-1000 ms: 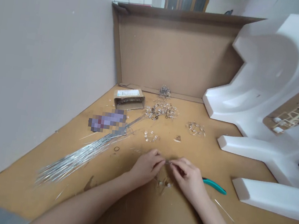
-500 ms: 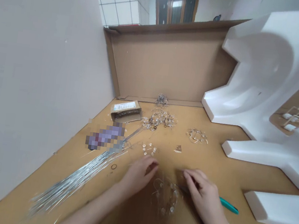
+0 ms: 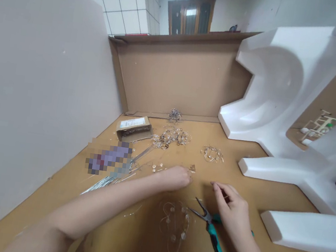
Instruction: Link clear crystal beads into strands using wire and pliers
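My left hand (image 3: 178, 178) is closed with curled fingers beside a small brown scrap (image 3: 192, 168); anything in its grasp is hidden. My right hand (image 3: 233, 206) pinches thumb and forefinger together, and whatever lies between the tips is too small to make out. Partly under the right hand lie needle-nose pliers (image 3: 215, 243) with teal handles, their jaws spread apart. In front of me, between the forearms, rests a ring of clear wire with round clear beads (image 3: 184, 236). Several loose clear beads (image 3: 154, 166) lie behind the left forearm.
A bundle of thin metal wires (image 3: 100, 185) is partly covered by my left arm. Farther back are an open small cardboard box (image 3: 134, 129), a tangle of wire pieces (image 3: 171, 137) and another beaded ring (image 3: 213, 154). White foam packing (image 3: 262, 168) borders the right side.
My left hand has moved right and away from me, across the front of the loose beads. The pliers' jaws and handles now show more fully. The whole view has shifted slightly.
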Demonstrator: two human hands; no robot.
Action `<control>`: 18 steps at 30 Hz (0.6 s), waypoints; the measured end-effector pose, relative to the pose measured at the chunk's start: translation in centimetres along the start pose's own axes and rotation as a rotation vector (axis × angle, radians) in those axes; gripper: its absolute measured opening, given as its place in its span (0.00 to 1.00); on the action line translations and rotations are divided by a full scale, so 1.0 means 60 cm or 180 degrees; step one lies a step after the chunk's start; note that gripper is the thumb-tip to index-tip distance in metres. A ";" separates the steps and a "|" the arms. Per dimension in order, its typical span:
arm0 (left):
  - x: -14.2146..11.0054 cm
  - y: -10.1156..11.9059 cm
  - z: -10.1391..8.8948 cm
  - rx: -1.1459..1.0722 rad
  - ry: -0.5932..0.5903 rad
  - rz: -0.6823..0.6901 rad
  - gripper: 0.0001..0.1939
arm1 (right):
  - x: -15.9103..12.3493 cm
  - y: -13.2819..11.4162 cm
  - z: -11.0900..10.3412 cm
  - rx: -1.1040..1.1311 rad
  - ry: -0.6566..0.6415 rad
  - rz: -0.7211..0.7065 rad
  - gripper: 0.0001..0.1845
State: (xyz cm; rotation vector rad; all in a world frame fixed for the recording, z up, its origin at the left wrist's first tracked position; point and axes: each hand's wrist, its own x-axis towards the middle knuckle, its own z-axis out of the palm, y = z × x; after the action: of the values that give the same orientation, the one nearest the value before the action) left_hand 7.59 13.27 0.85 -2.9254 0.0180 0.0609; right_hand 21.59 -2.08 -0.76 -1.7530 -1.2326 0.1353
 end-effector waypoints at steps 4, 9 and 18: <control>0.004 -0.002 0.002 0.0016 -0.0057 0.0005 0.06 | -0.001 0.000 0.002 -0.0116 -0.0050 -0.0119 0.17; -0.006 -0.005 -0.011 0.0030 0.0010 -0.0342 0.06 | -0.005 -0.001 0.002 -0.0229 -0.0062 -0.0210 0.15; -0.013 0.066 -0.039 0.0084 0.0462 -0.0408 0.04 | -0.022 -0.012 0.034 -0.1480 -0.0496 -0.1340 0.14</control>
State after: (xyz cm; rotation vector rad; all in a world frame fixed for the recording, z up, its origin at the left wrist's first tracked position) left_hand 6.86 8.91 2.31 -2.8903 -0.1445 -0.1707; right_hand 19.34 -1.78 -1.83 -1.8428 -1.8301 -0.2883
